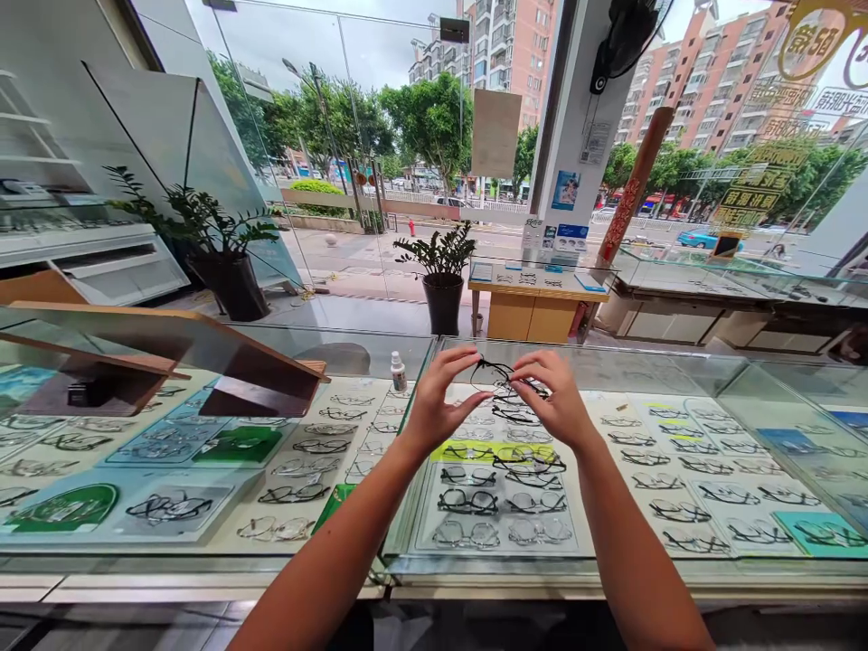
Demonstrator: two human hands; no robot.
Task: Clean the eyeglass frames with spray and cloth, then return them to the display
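Glasses lie in rows inside the left section of the glass counter, whose far side has a wood-edged board above it. Right of that, a small white-capped bottle stands near the far edge, close to the seam between sections. The left hand comes next, thumb and index finger parted beside one end of the black spectacle frame; whether they grip it, I cannot tell. The frame is up between the hands, near the counter's far edge, its other end pinched in the fingers of the right hand. Uneven pull could bend a thin arm; a loose pinch could drop it onto the glass. A leftward swing of the left elbow or wrist might knock the bottle. Room looks freer to the right, towards the right section's glass corner.
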